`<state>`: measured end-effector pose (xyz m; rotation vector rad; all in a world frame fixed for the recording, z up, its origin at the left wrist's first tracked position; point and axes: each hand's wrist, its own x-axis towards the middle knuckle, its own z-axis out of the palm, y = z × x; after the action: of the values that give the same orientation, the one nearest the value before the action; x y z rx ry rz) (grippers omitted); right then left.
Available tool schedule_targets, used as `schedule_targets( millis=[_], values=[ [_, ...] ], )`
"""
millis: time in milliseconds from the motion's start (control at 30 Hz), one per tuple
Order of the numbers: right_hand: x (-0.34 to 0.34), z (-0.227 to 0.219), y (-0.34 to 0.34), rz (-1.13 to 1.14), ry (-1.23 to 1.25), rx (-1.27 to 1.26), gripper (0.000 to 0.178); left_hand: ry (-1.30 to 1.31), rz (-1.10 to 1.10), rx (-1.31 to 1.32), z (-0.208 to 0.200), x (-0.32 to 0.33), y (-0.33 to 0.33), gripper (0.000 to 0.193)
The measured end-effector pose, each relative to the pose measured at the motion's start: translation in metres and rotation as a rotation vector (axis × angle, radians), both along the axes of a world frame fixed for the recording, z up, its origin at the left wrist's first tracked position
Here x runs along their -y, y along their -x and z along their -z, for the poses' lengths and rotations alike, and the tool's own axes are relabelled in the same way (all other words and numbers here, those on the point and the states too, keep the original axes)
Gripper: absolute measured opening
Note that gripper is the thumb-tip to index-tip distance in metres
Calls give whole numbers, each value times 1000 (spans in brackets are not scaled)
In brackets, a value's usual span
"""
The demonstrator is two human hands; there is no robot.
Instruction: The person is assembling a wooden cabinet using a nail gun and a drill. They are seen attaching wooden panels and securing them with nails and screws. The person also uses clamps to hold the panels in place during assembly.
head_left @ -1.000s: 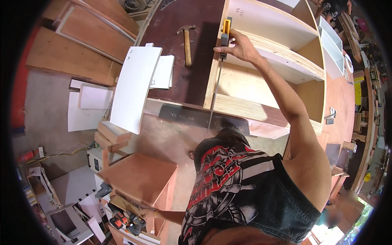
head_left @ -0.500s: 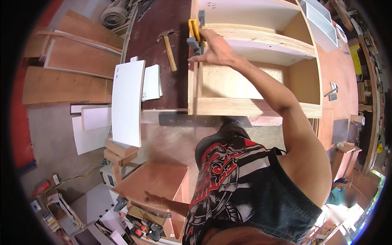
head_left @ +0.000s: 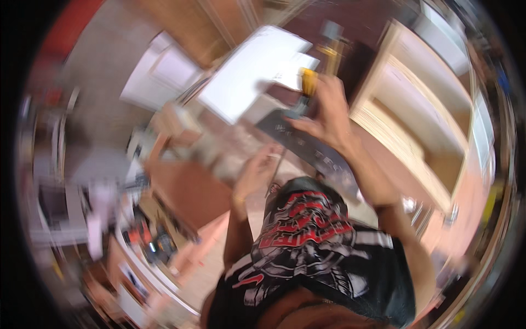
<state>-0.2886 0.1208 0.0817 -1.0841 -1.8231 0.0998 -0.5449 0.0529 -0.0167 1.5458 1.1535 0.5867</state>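
My right hand (head_left: 329, 118) is closed around a bar clamp (head_left: 308, 82) with a yellow handle and grey jaws, held in front of my body. A thin bar runs down from it. Beside that bar is my left hand (head_left: 260, 170), its fingers smeared by motion, so whether they touch the bar is unclear. The open plywood cabinet box (head_left: 378, 112) lies to the right, apart from both hands. Past my right hand, another blurred yellow and grey shape (head_left: 330, 52) shows; I cannot tell if it belongs to the clamp.
White boards (head_left: 246, 77) lie at the table's edge, left of the clamp. A dark lettered panel (head_left: 307, 142) is under my right hand. On the left stands a brown wooden box (head_left: 186, 189), with power tools (head_left: 156, 241) near it. More white panels (head_left: 164, 71) rest farther left.
My right hand has moved from the cabinet's left edge toward my body with the clamp. My left hand has risen from over the brown box to near the bar. The view has turned.
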Motion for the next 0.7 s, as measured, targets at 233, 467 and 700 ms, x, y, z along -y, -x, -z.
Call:
schedule_targets(
  millis=[233, 467, 700],
  values=[
    [24, 39, 145, -167, 142, -39, 83, -54, -407, -12, 19, 79, 79, 49],
    [43, 52, 266, -634, 350, -43, 86, -71, -1060, -76, 24, 168, 142, 37],
    [49, 76, 304, -798, 660, 102, 65, -163, -1602, -412, -6, 252, 242, 36]
  ],
)
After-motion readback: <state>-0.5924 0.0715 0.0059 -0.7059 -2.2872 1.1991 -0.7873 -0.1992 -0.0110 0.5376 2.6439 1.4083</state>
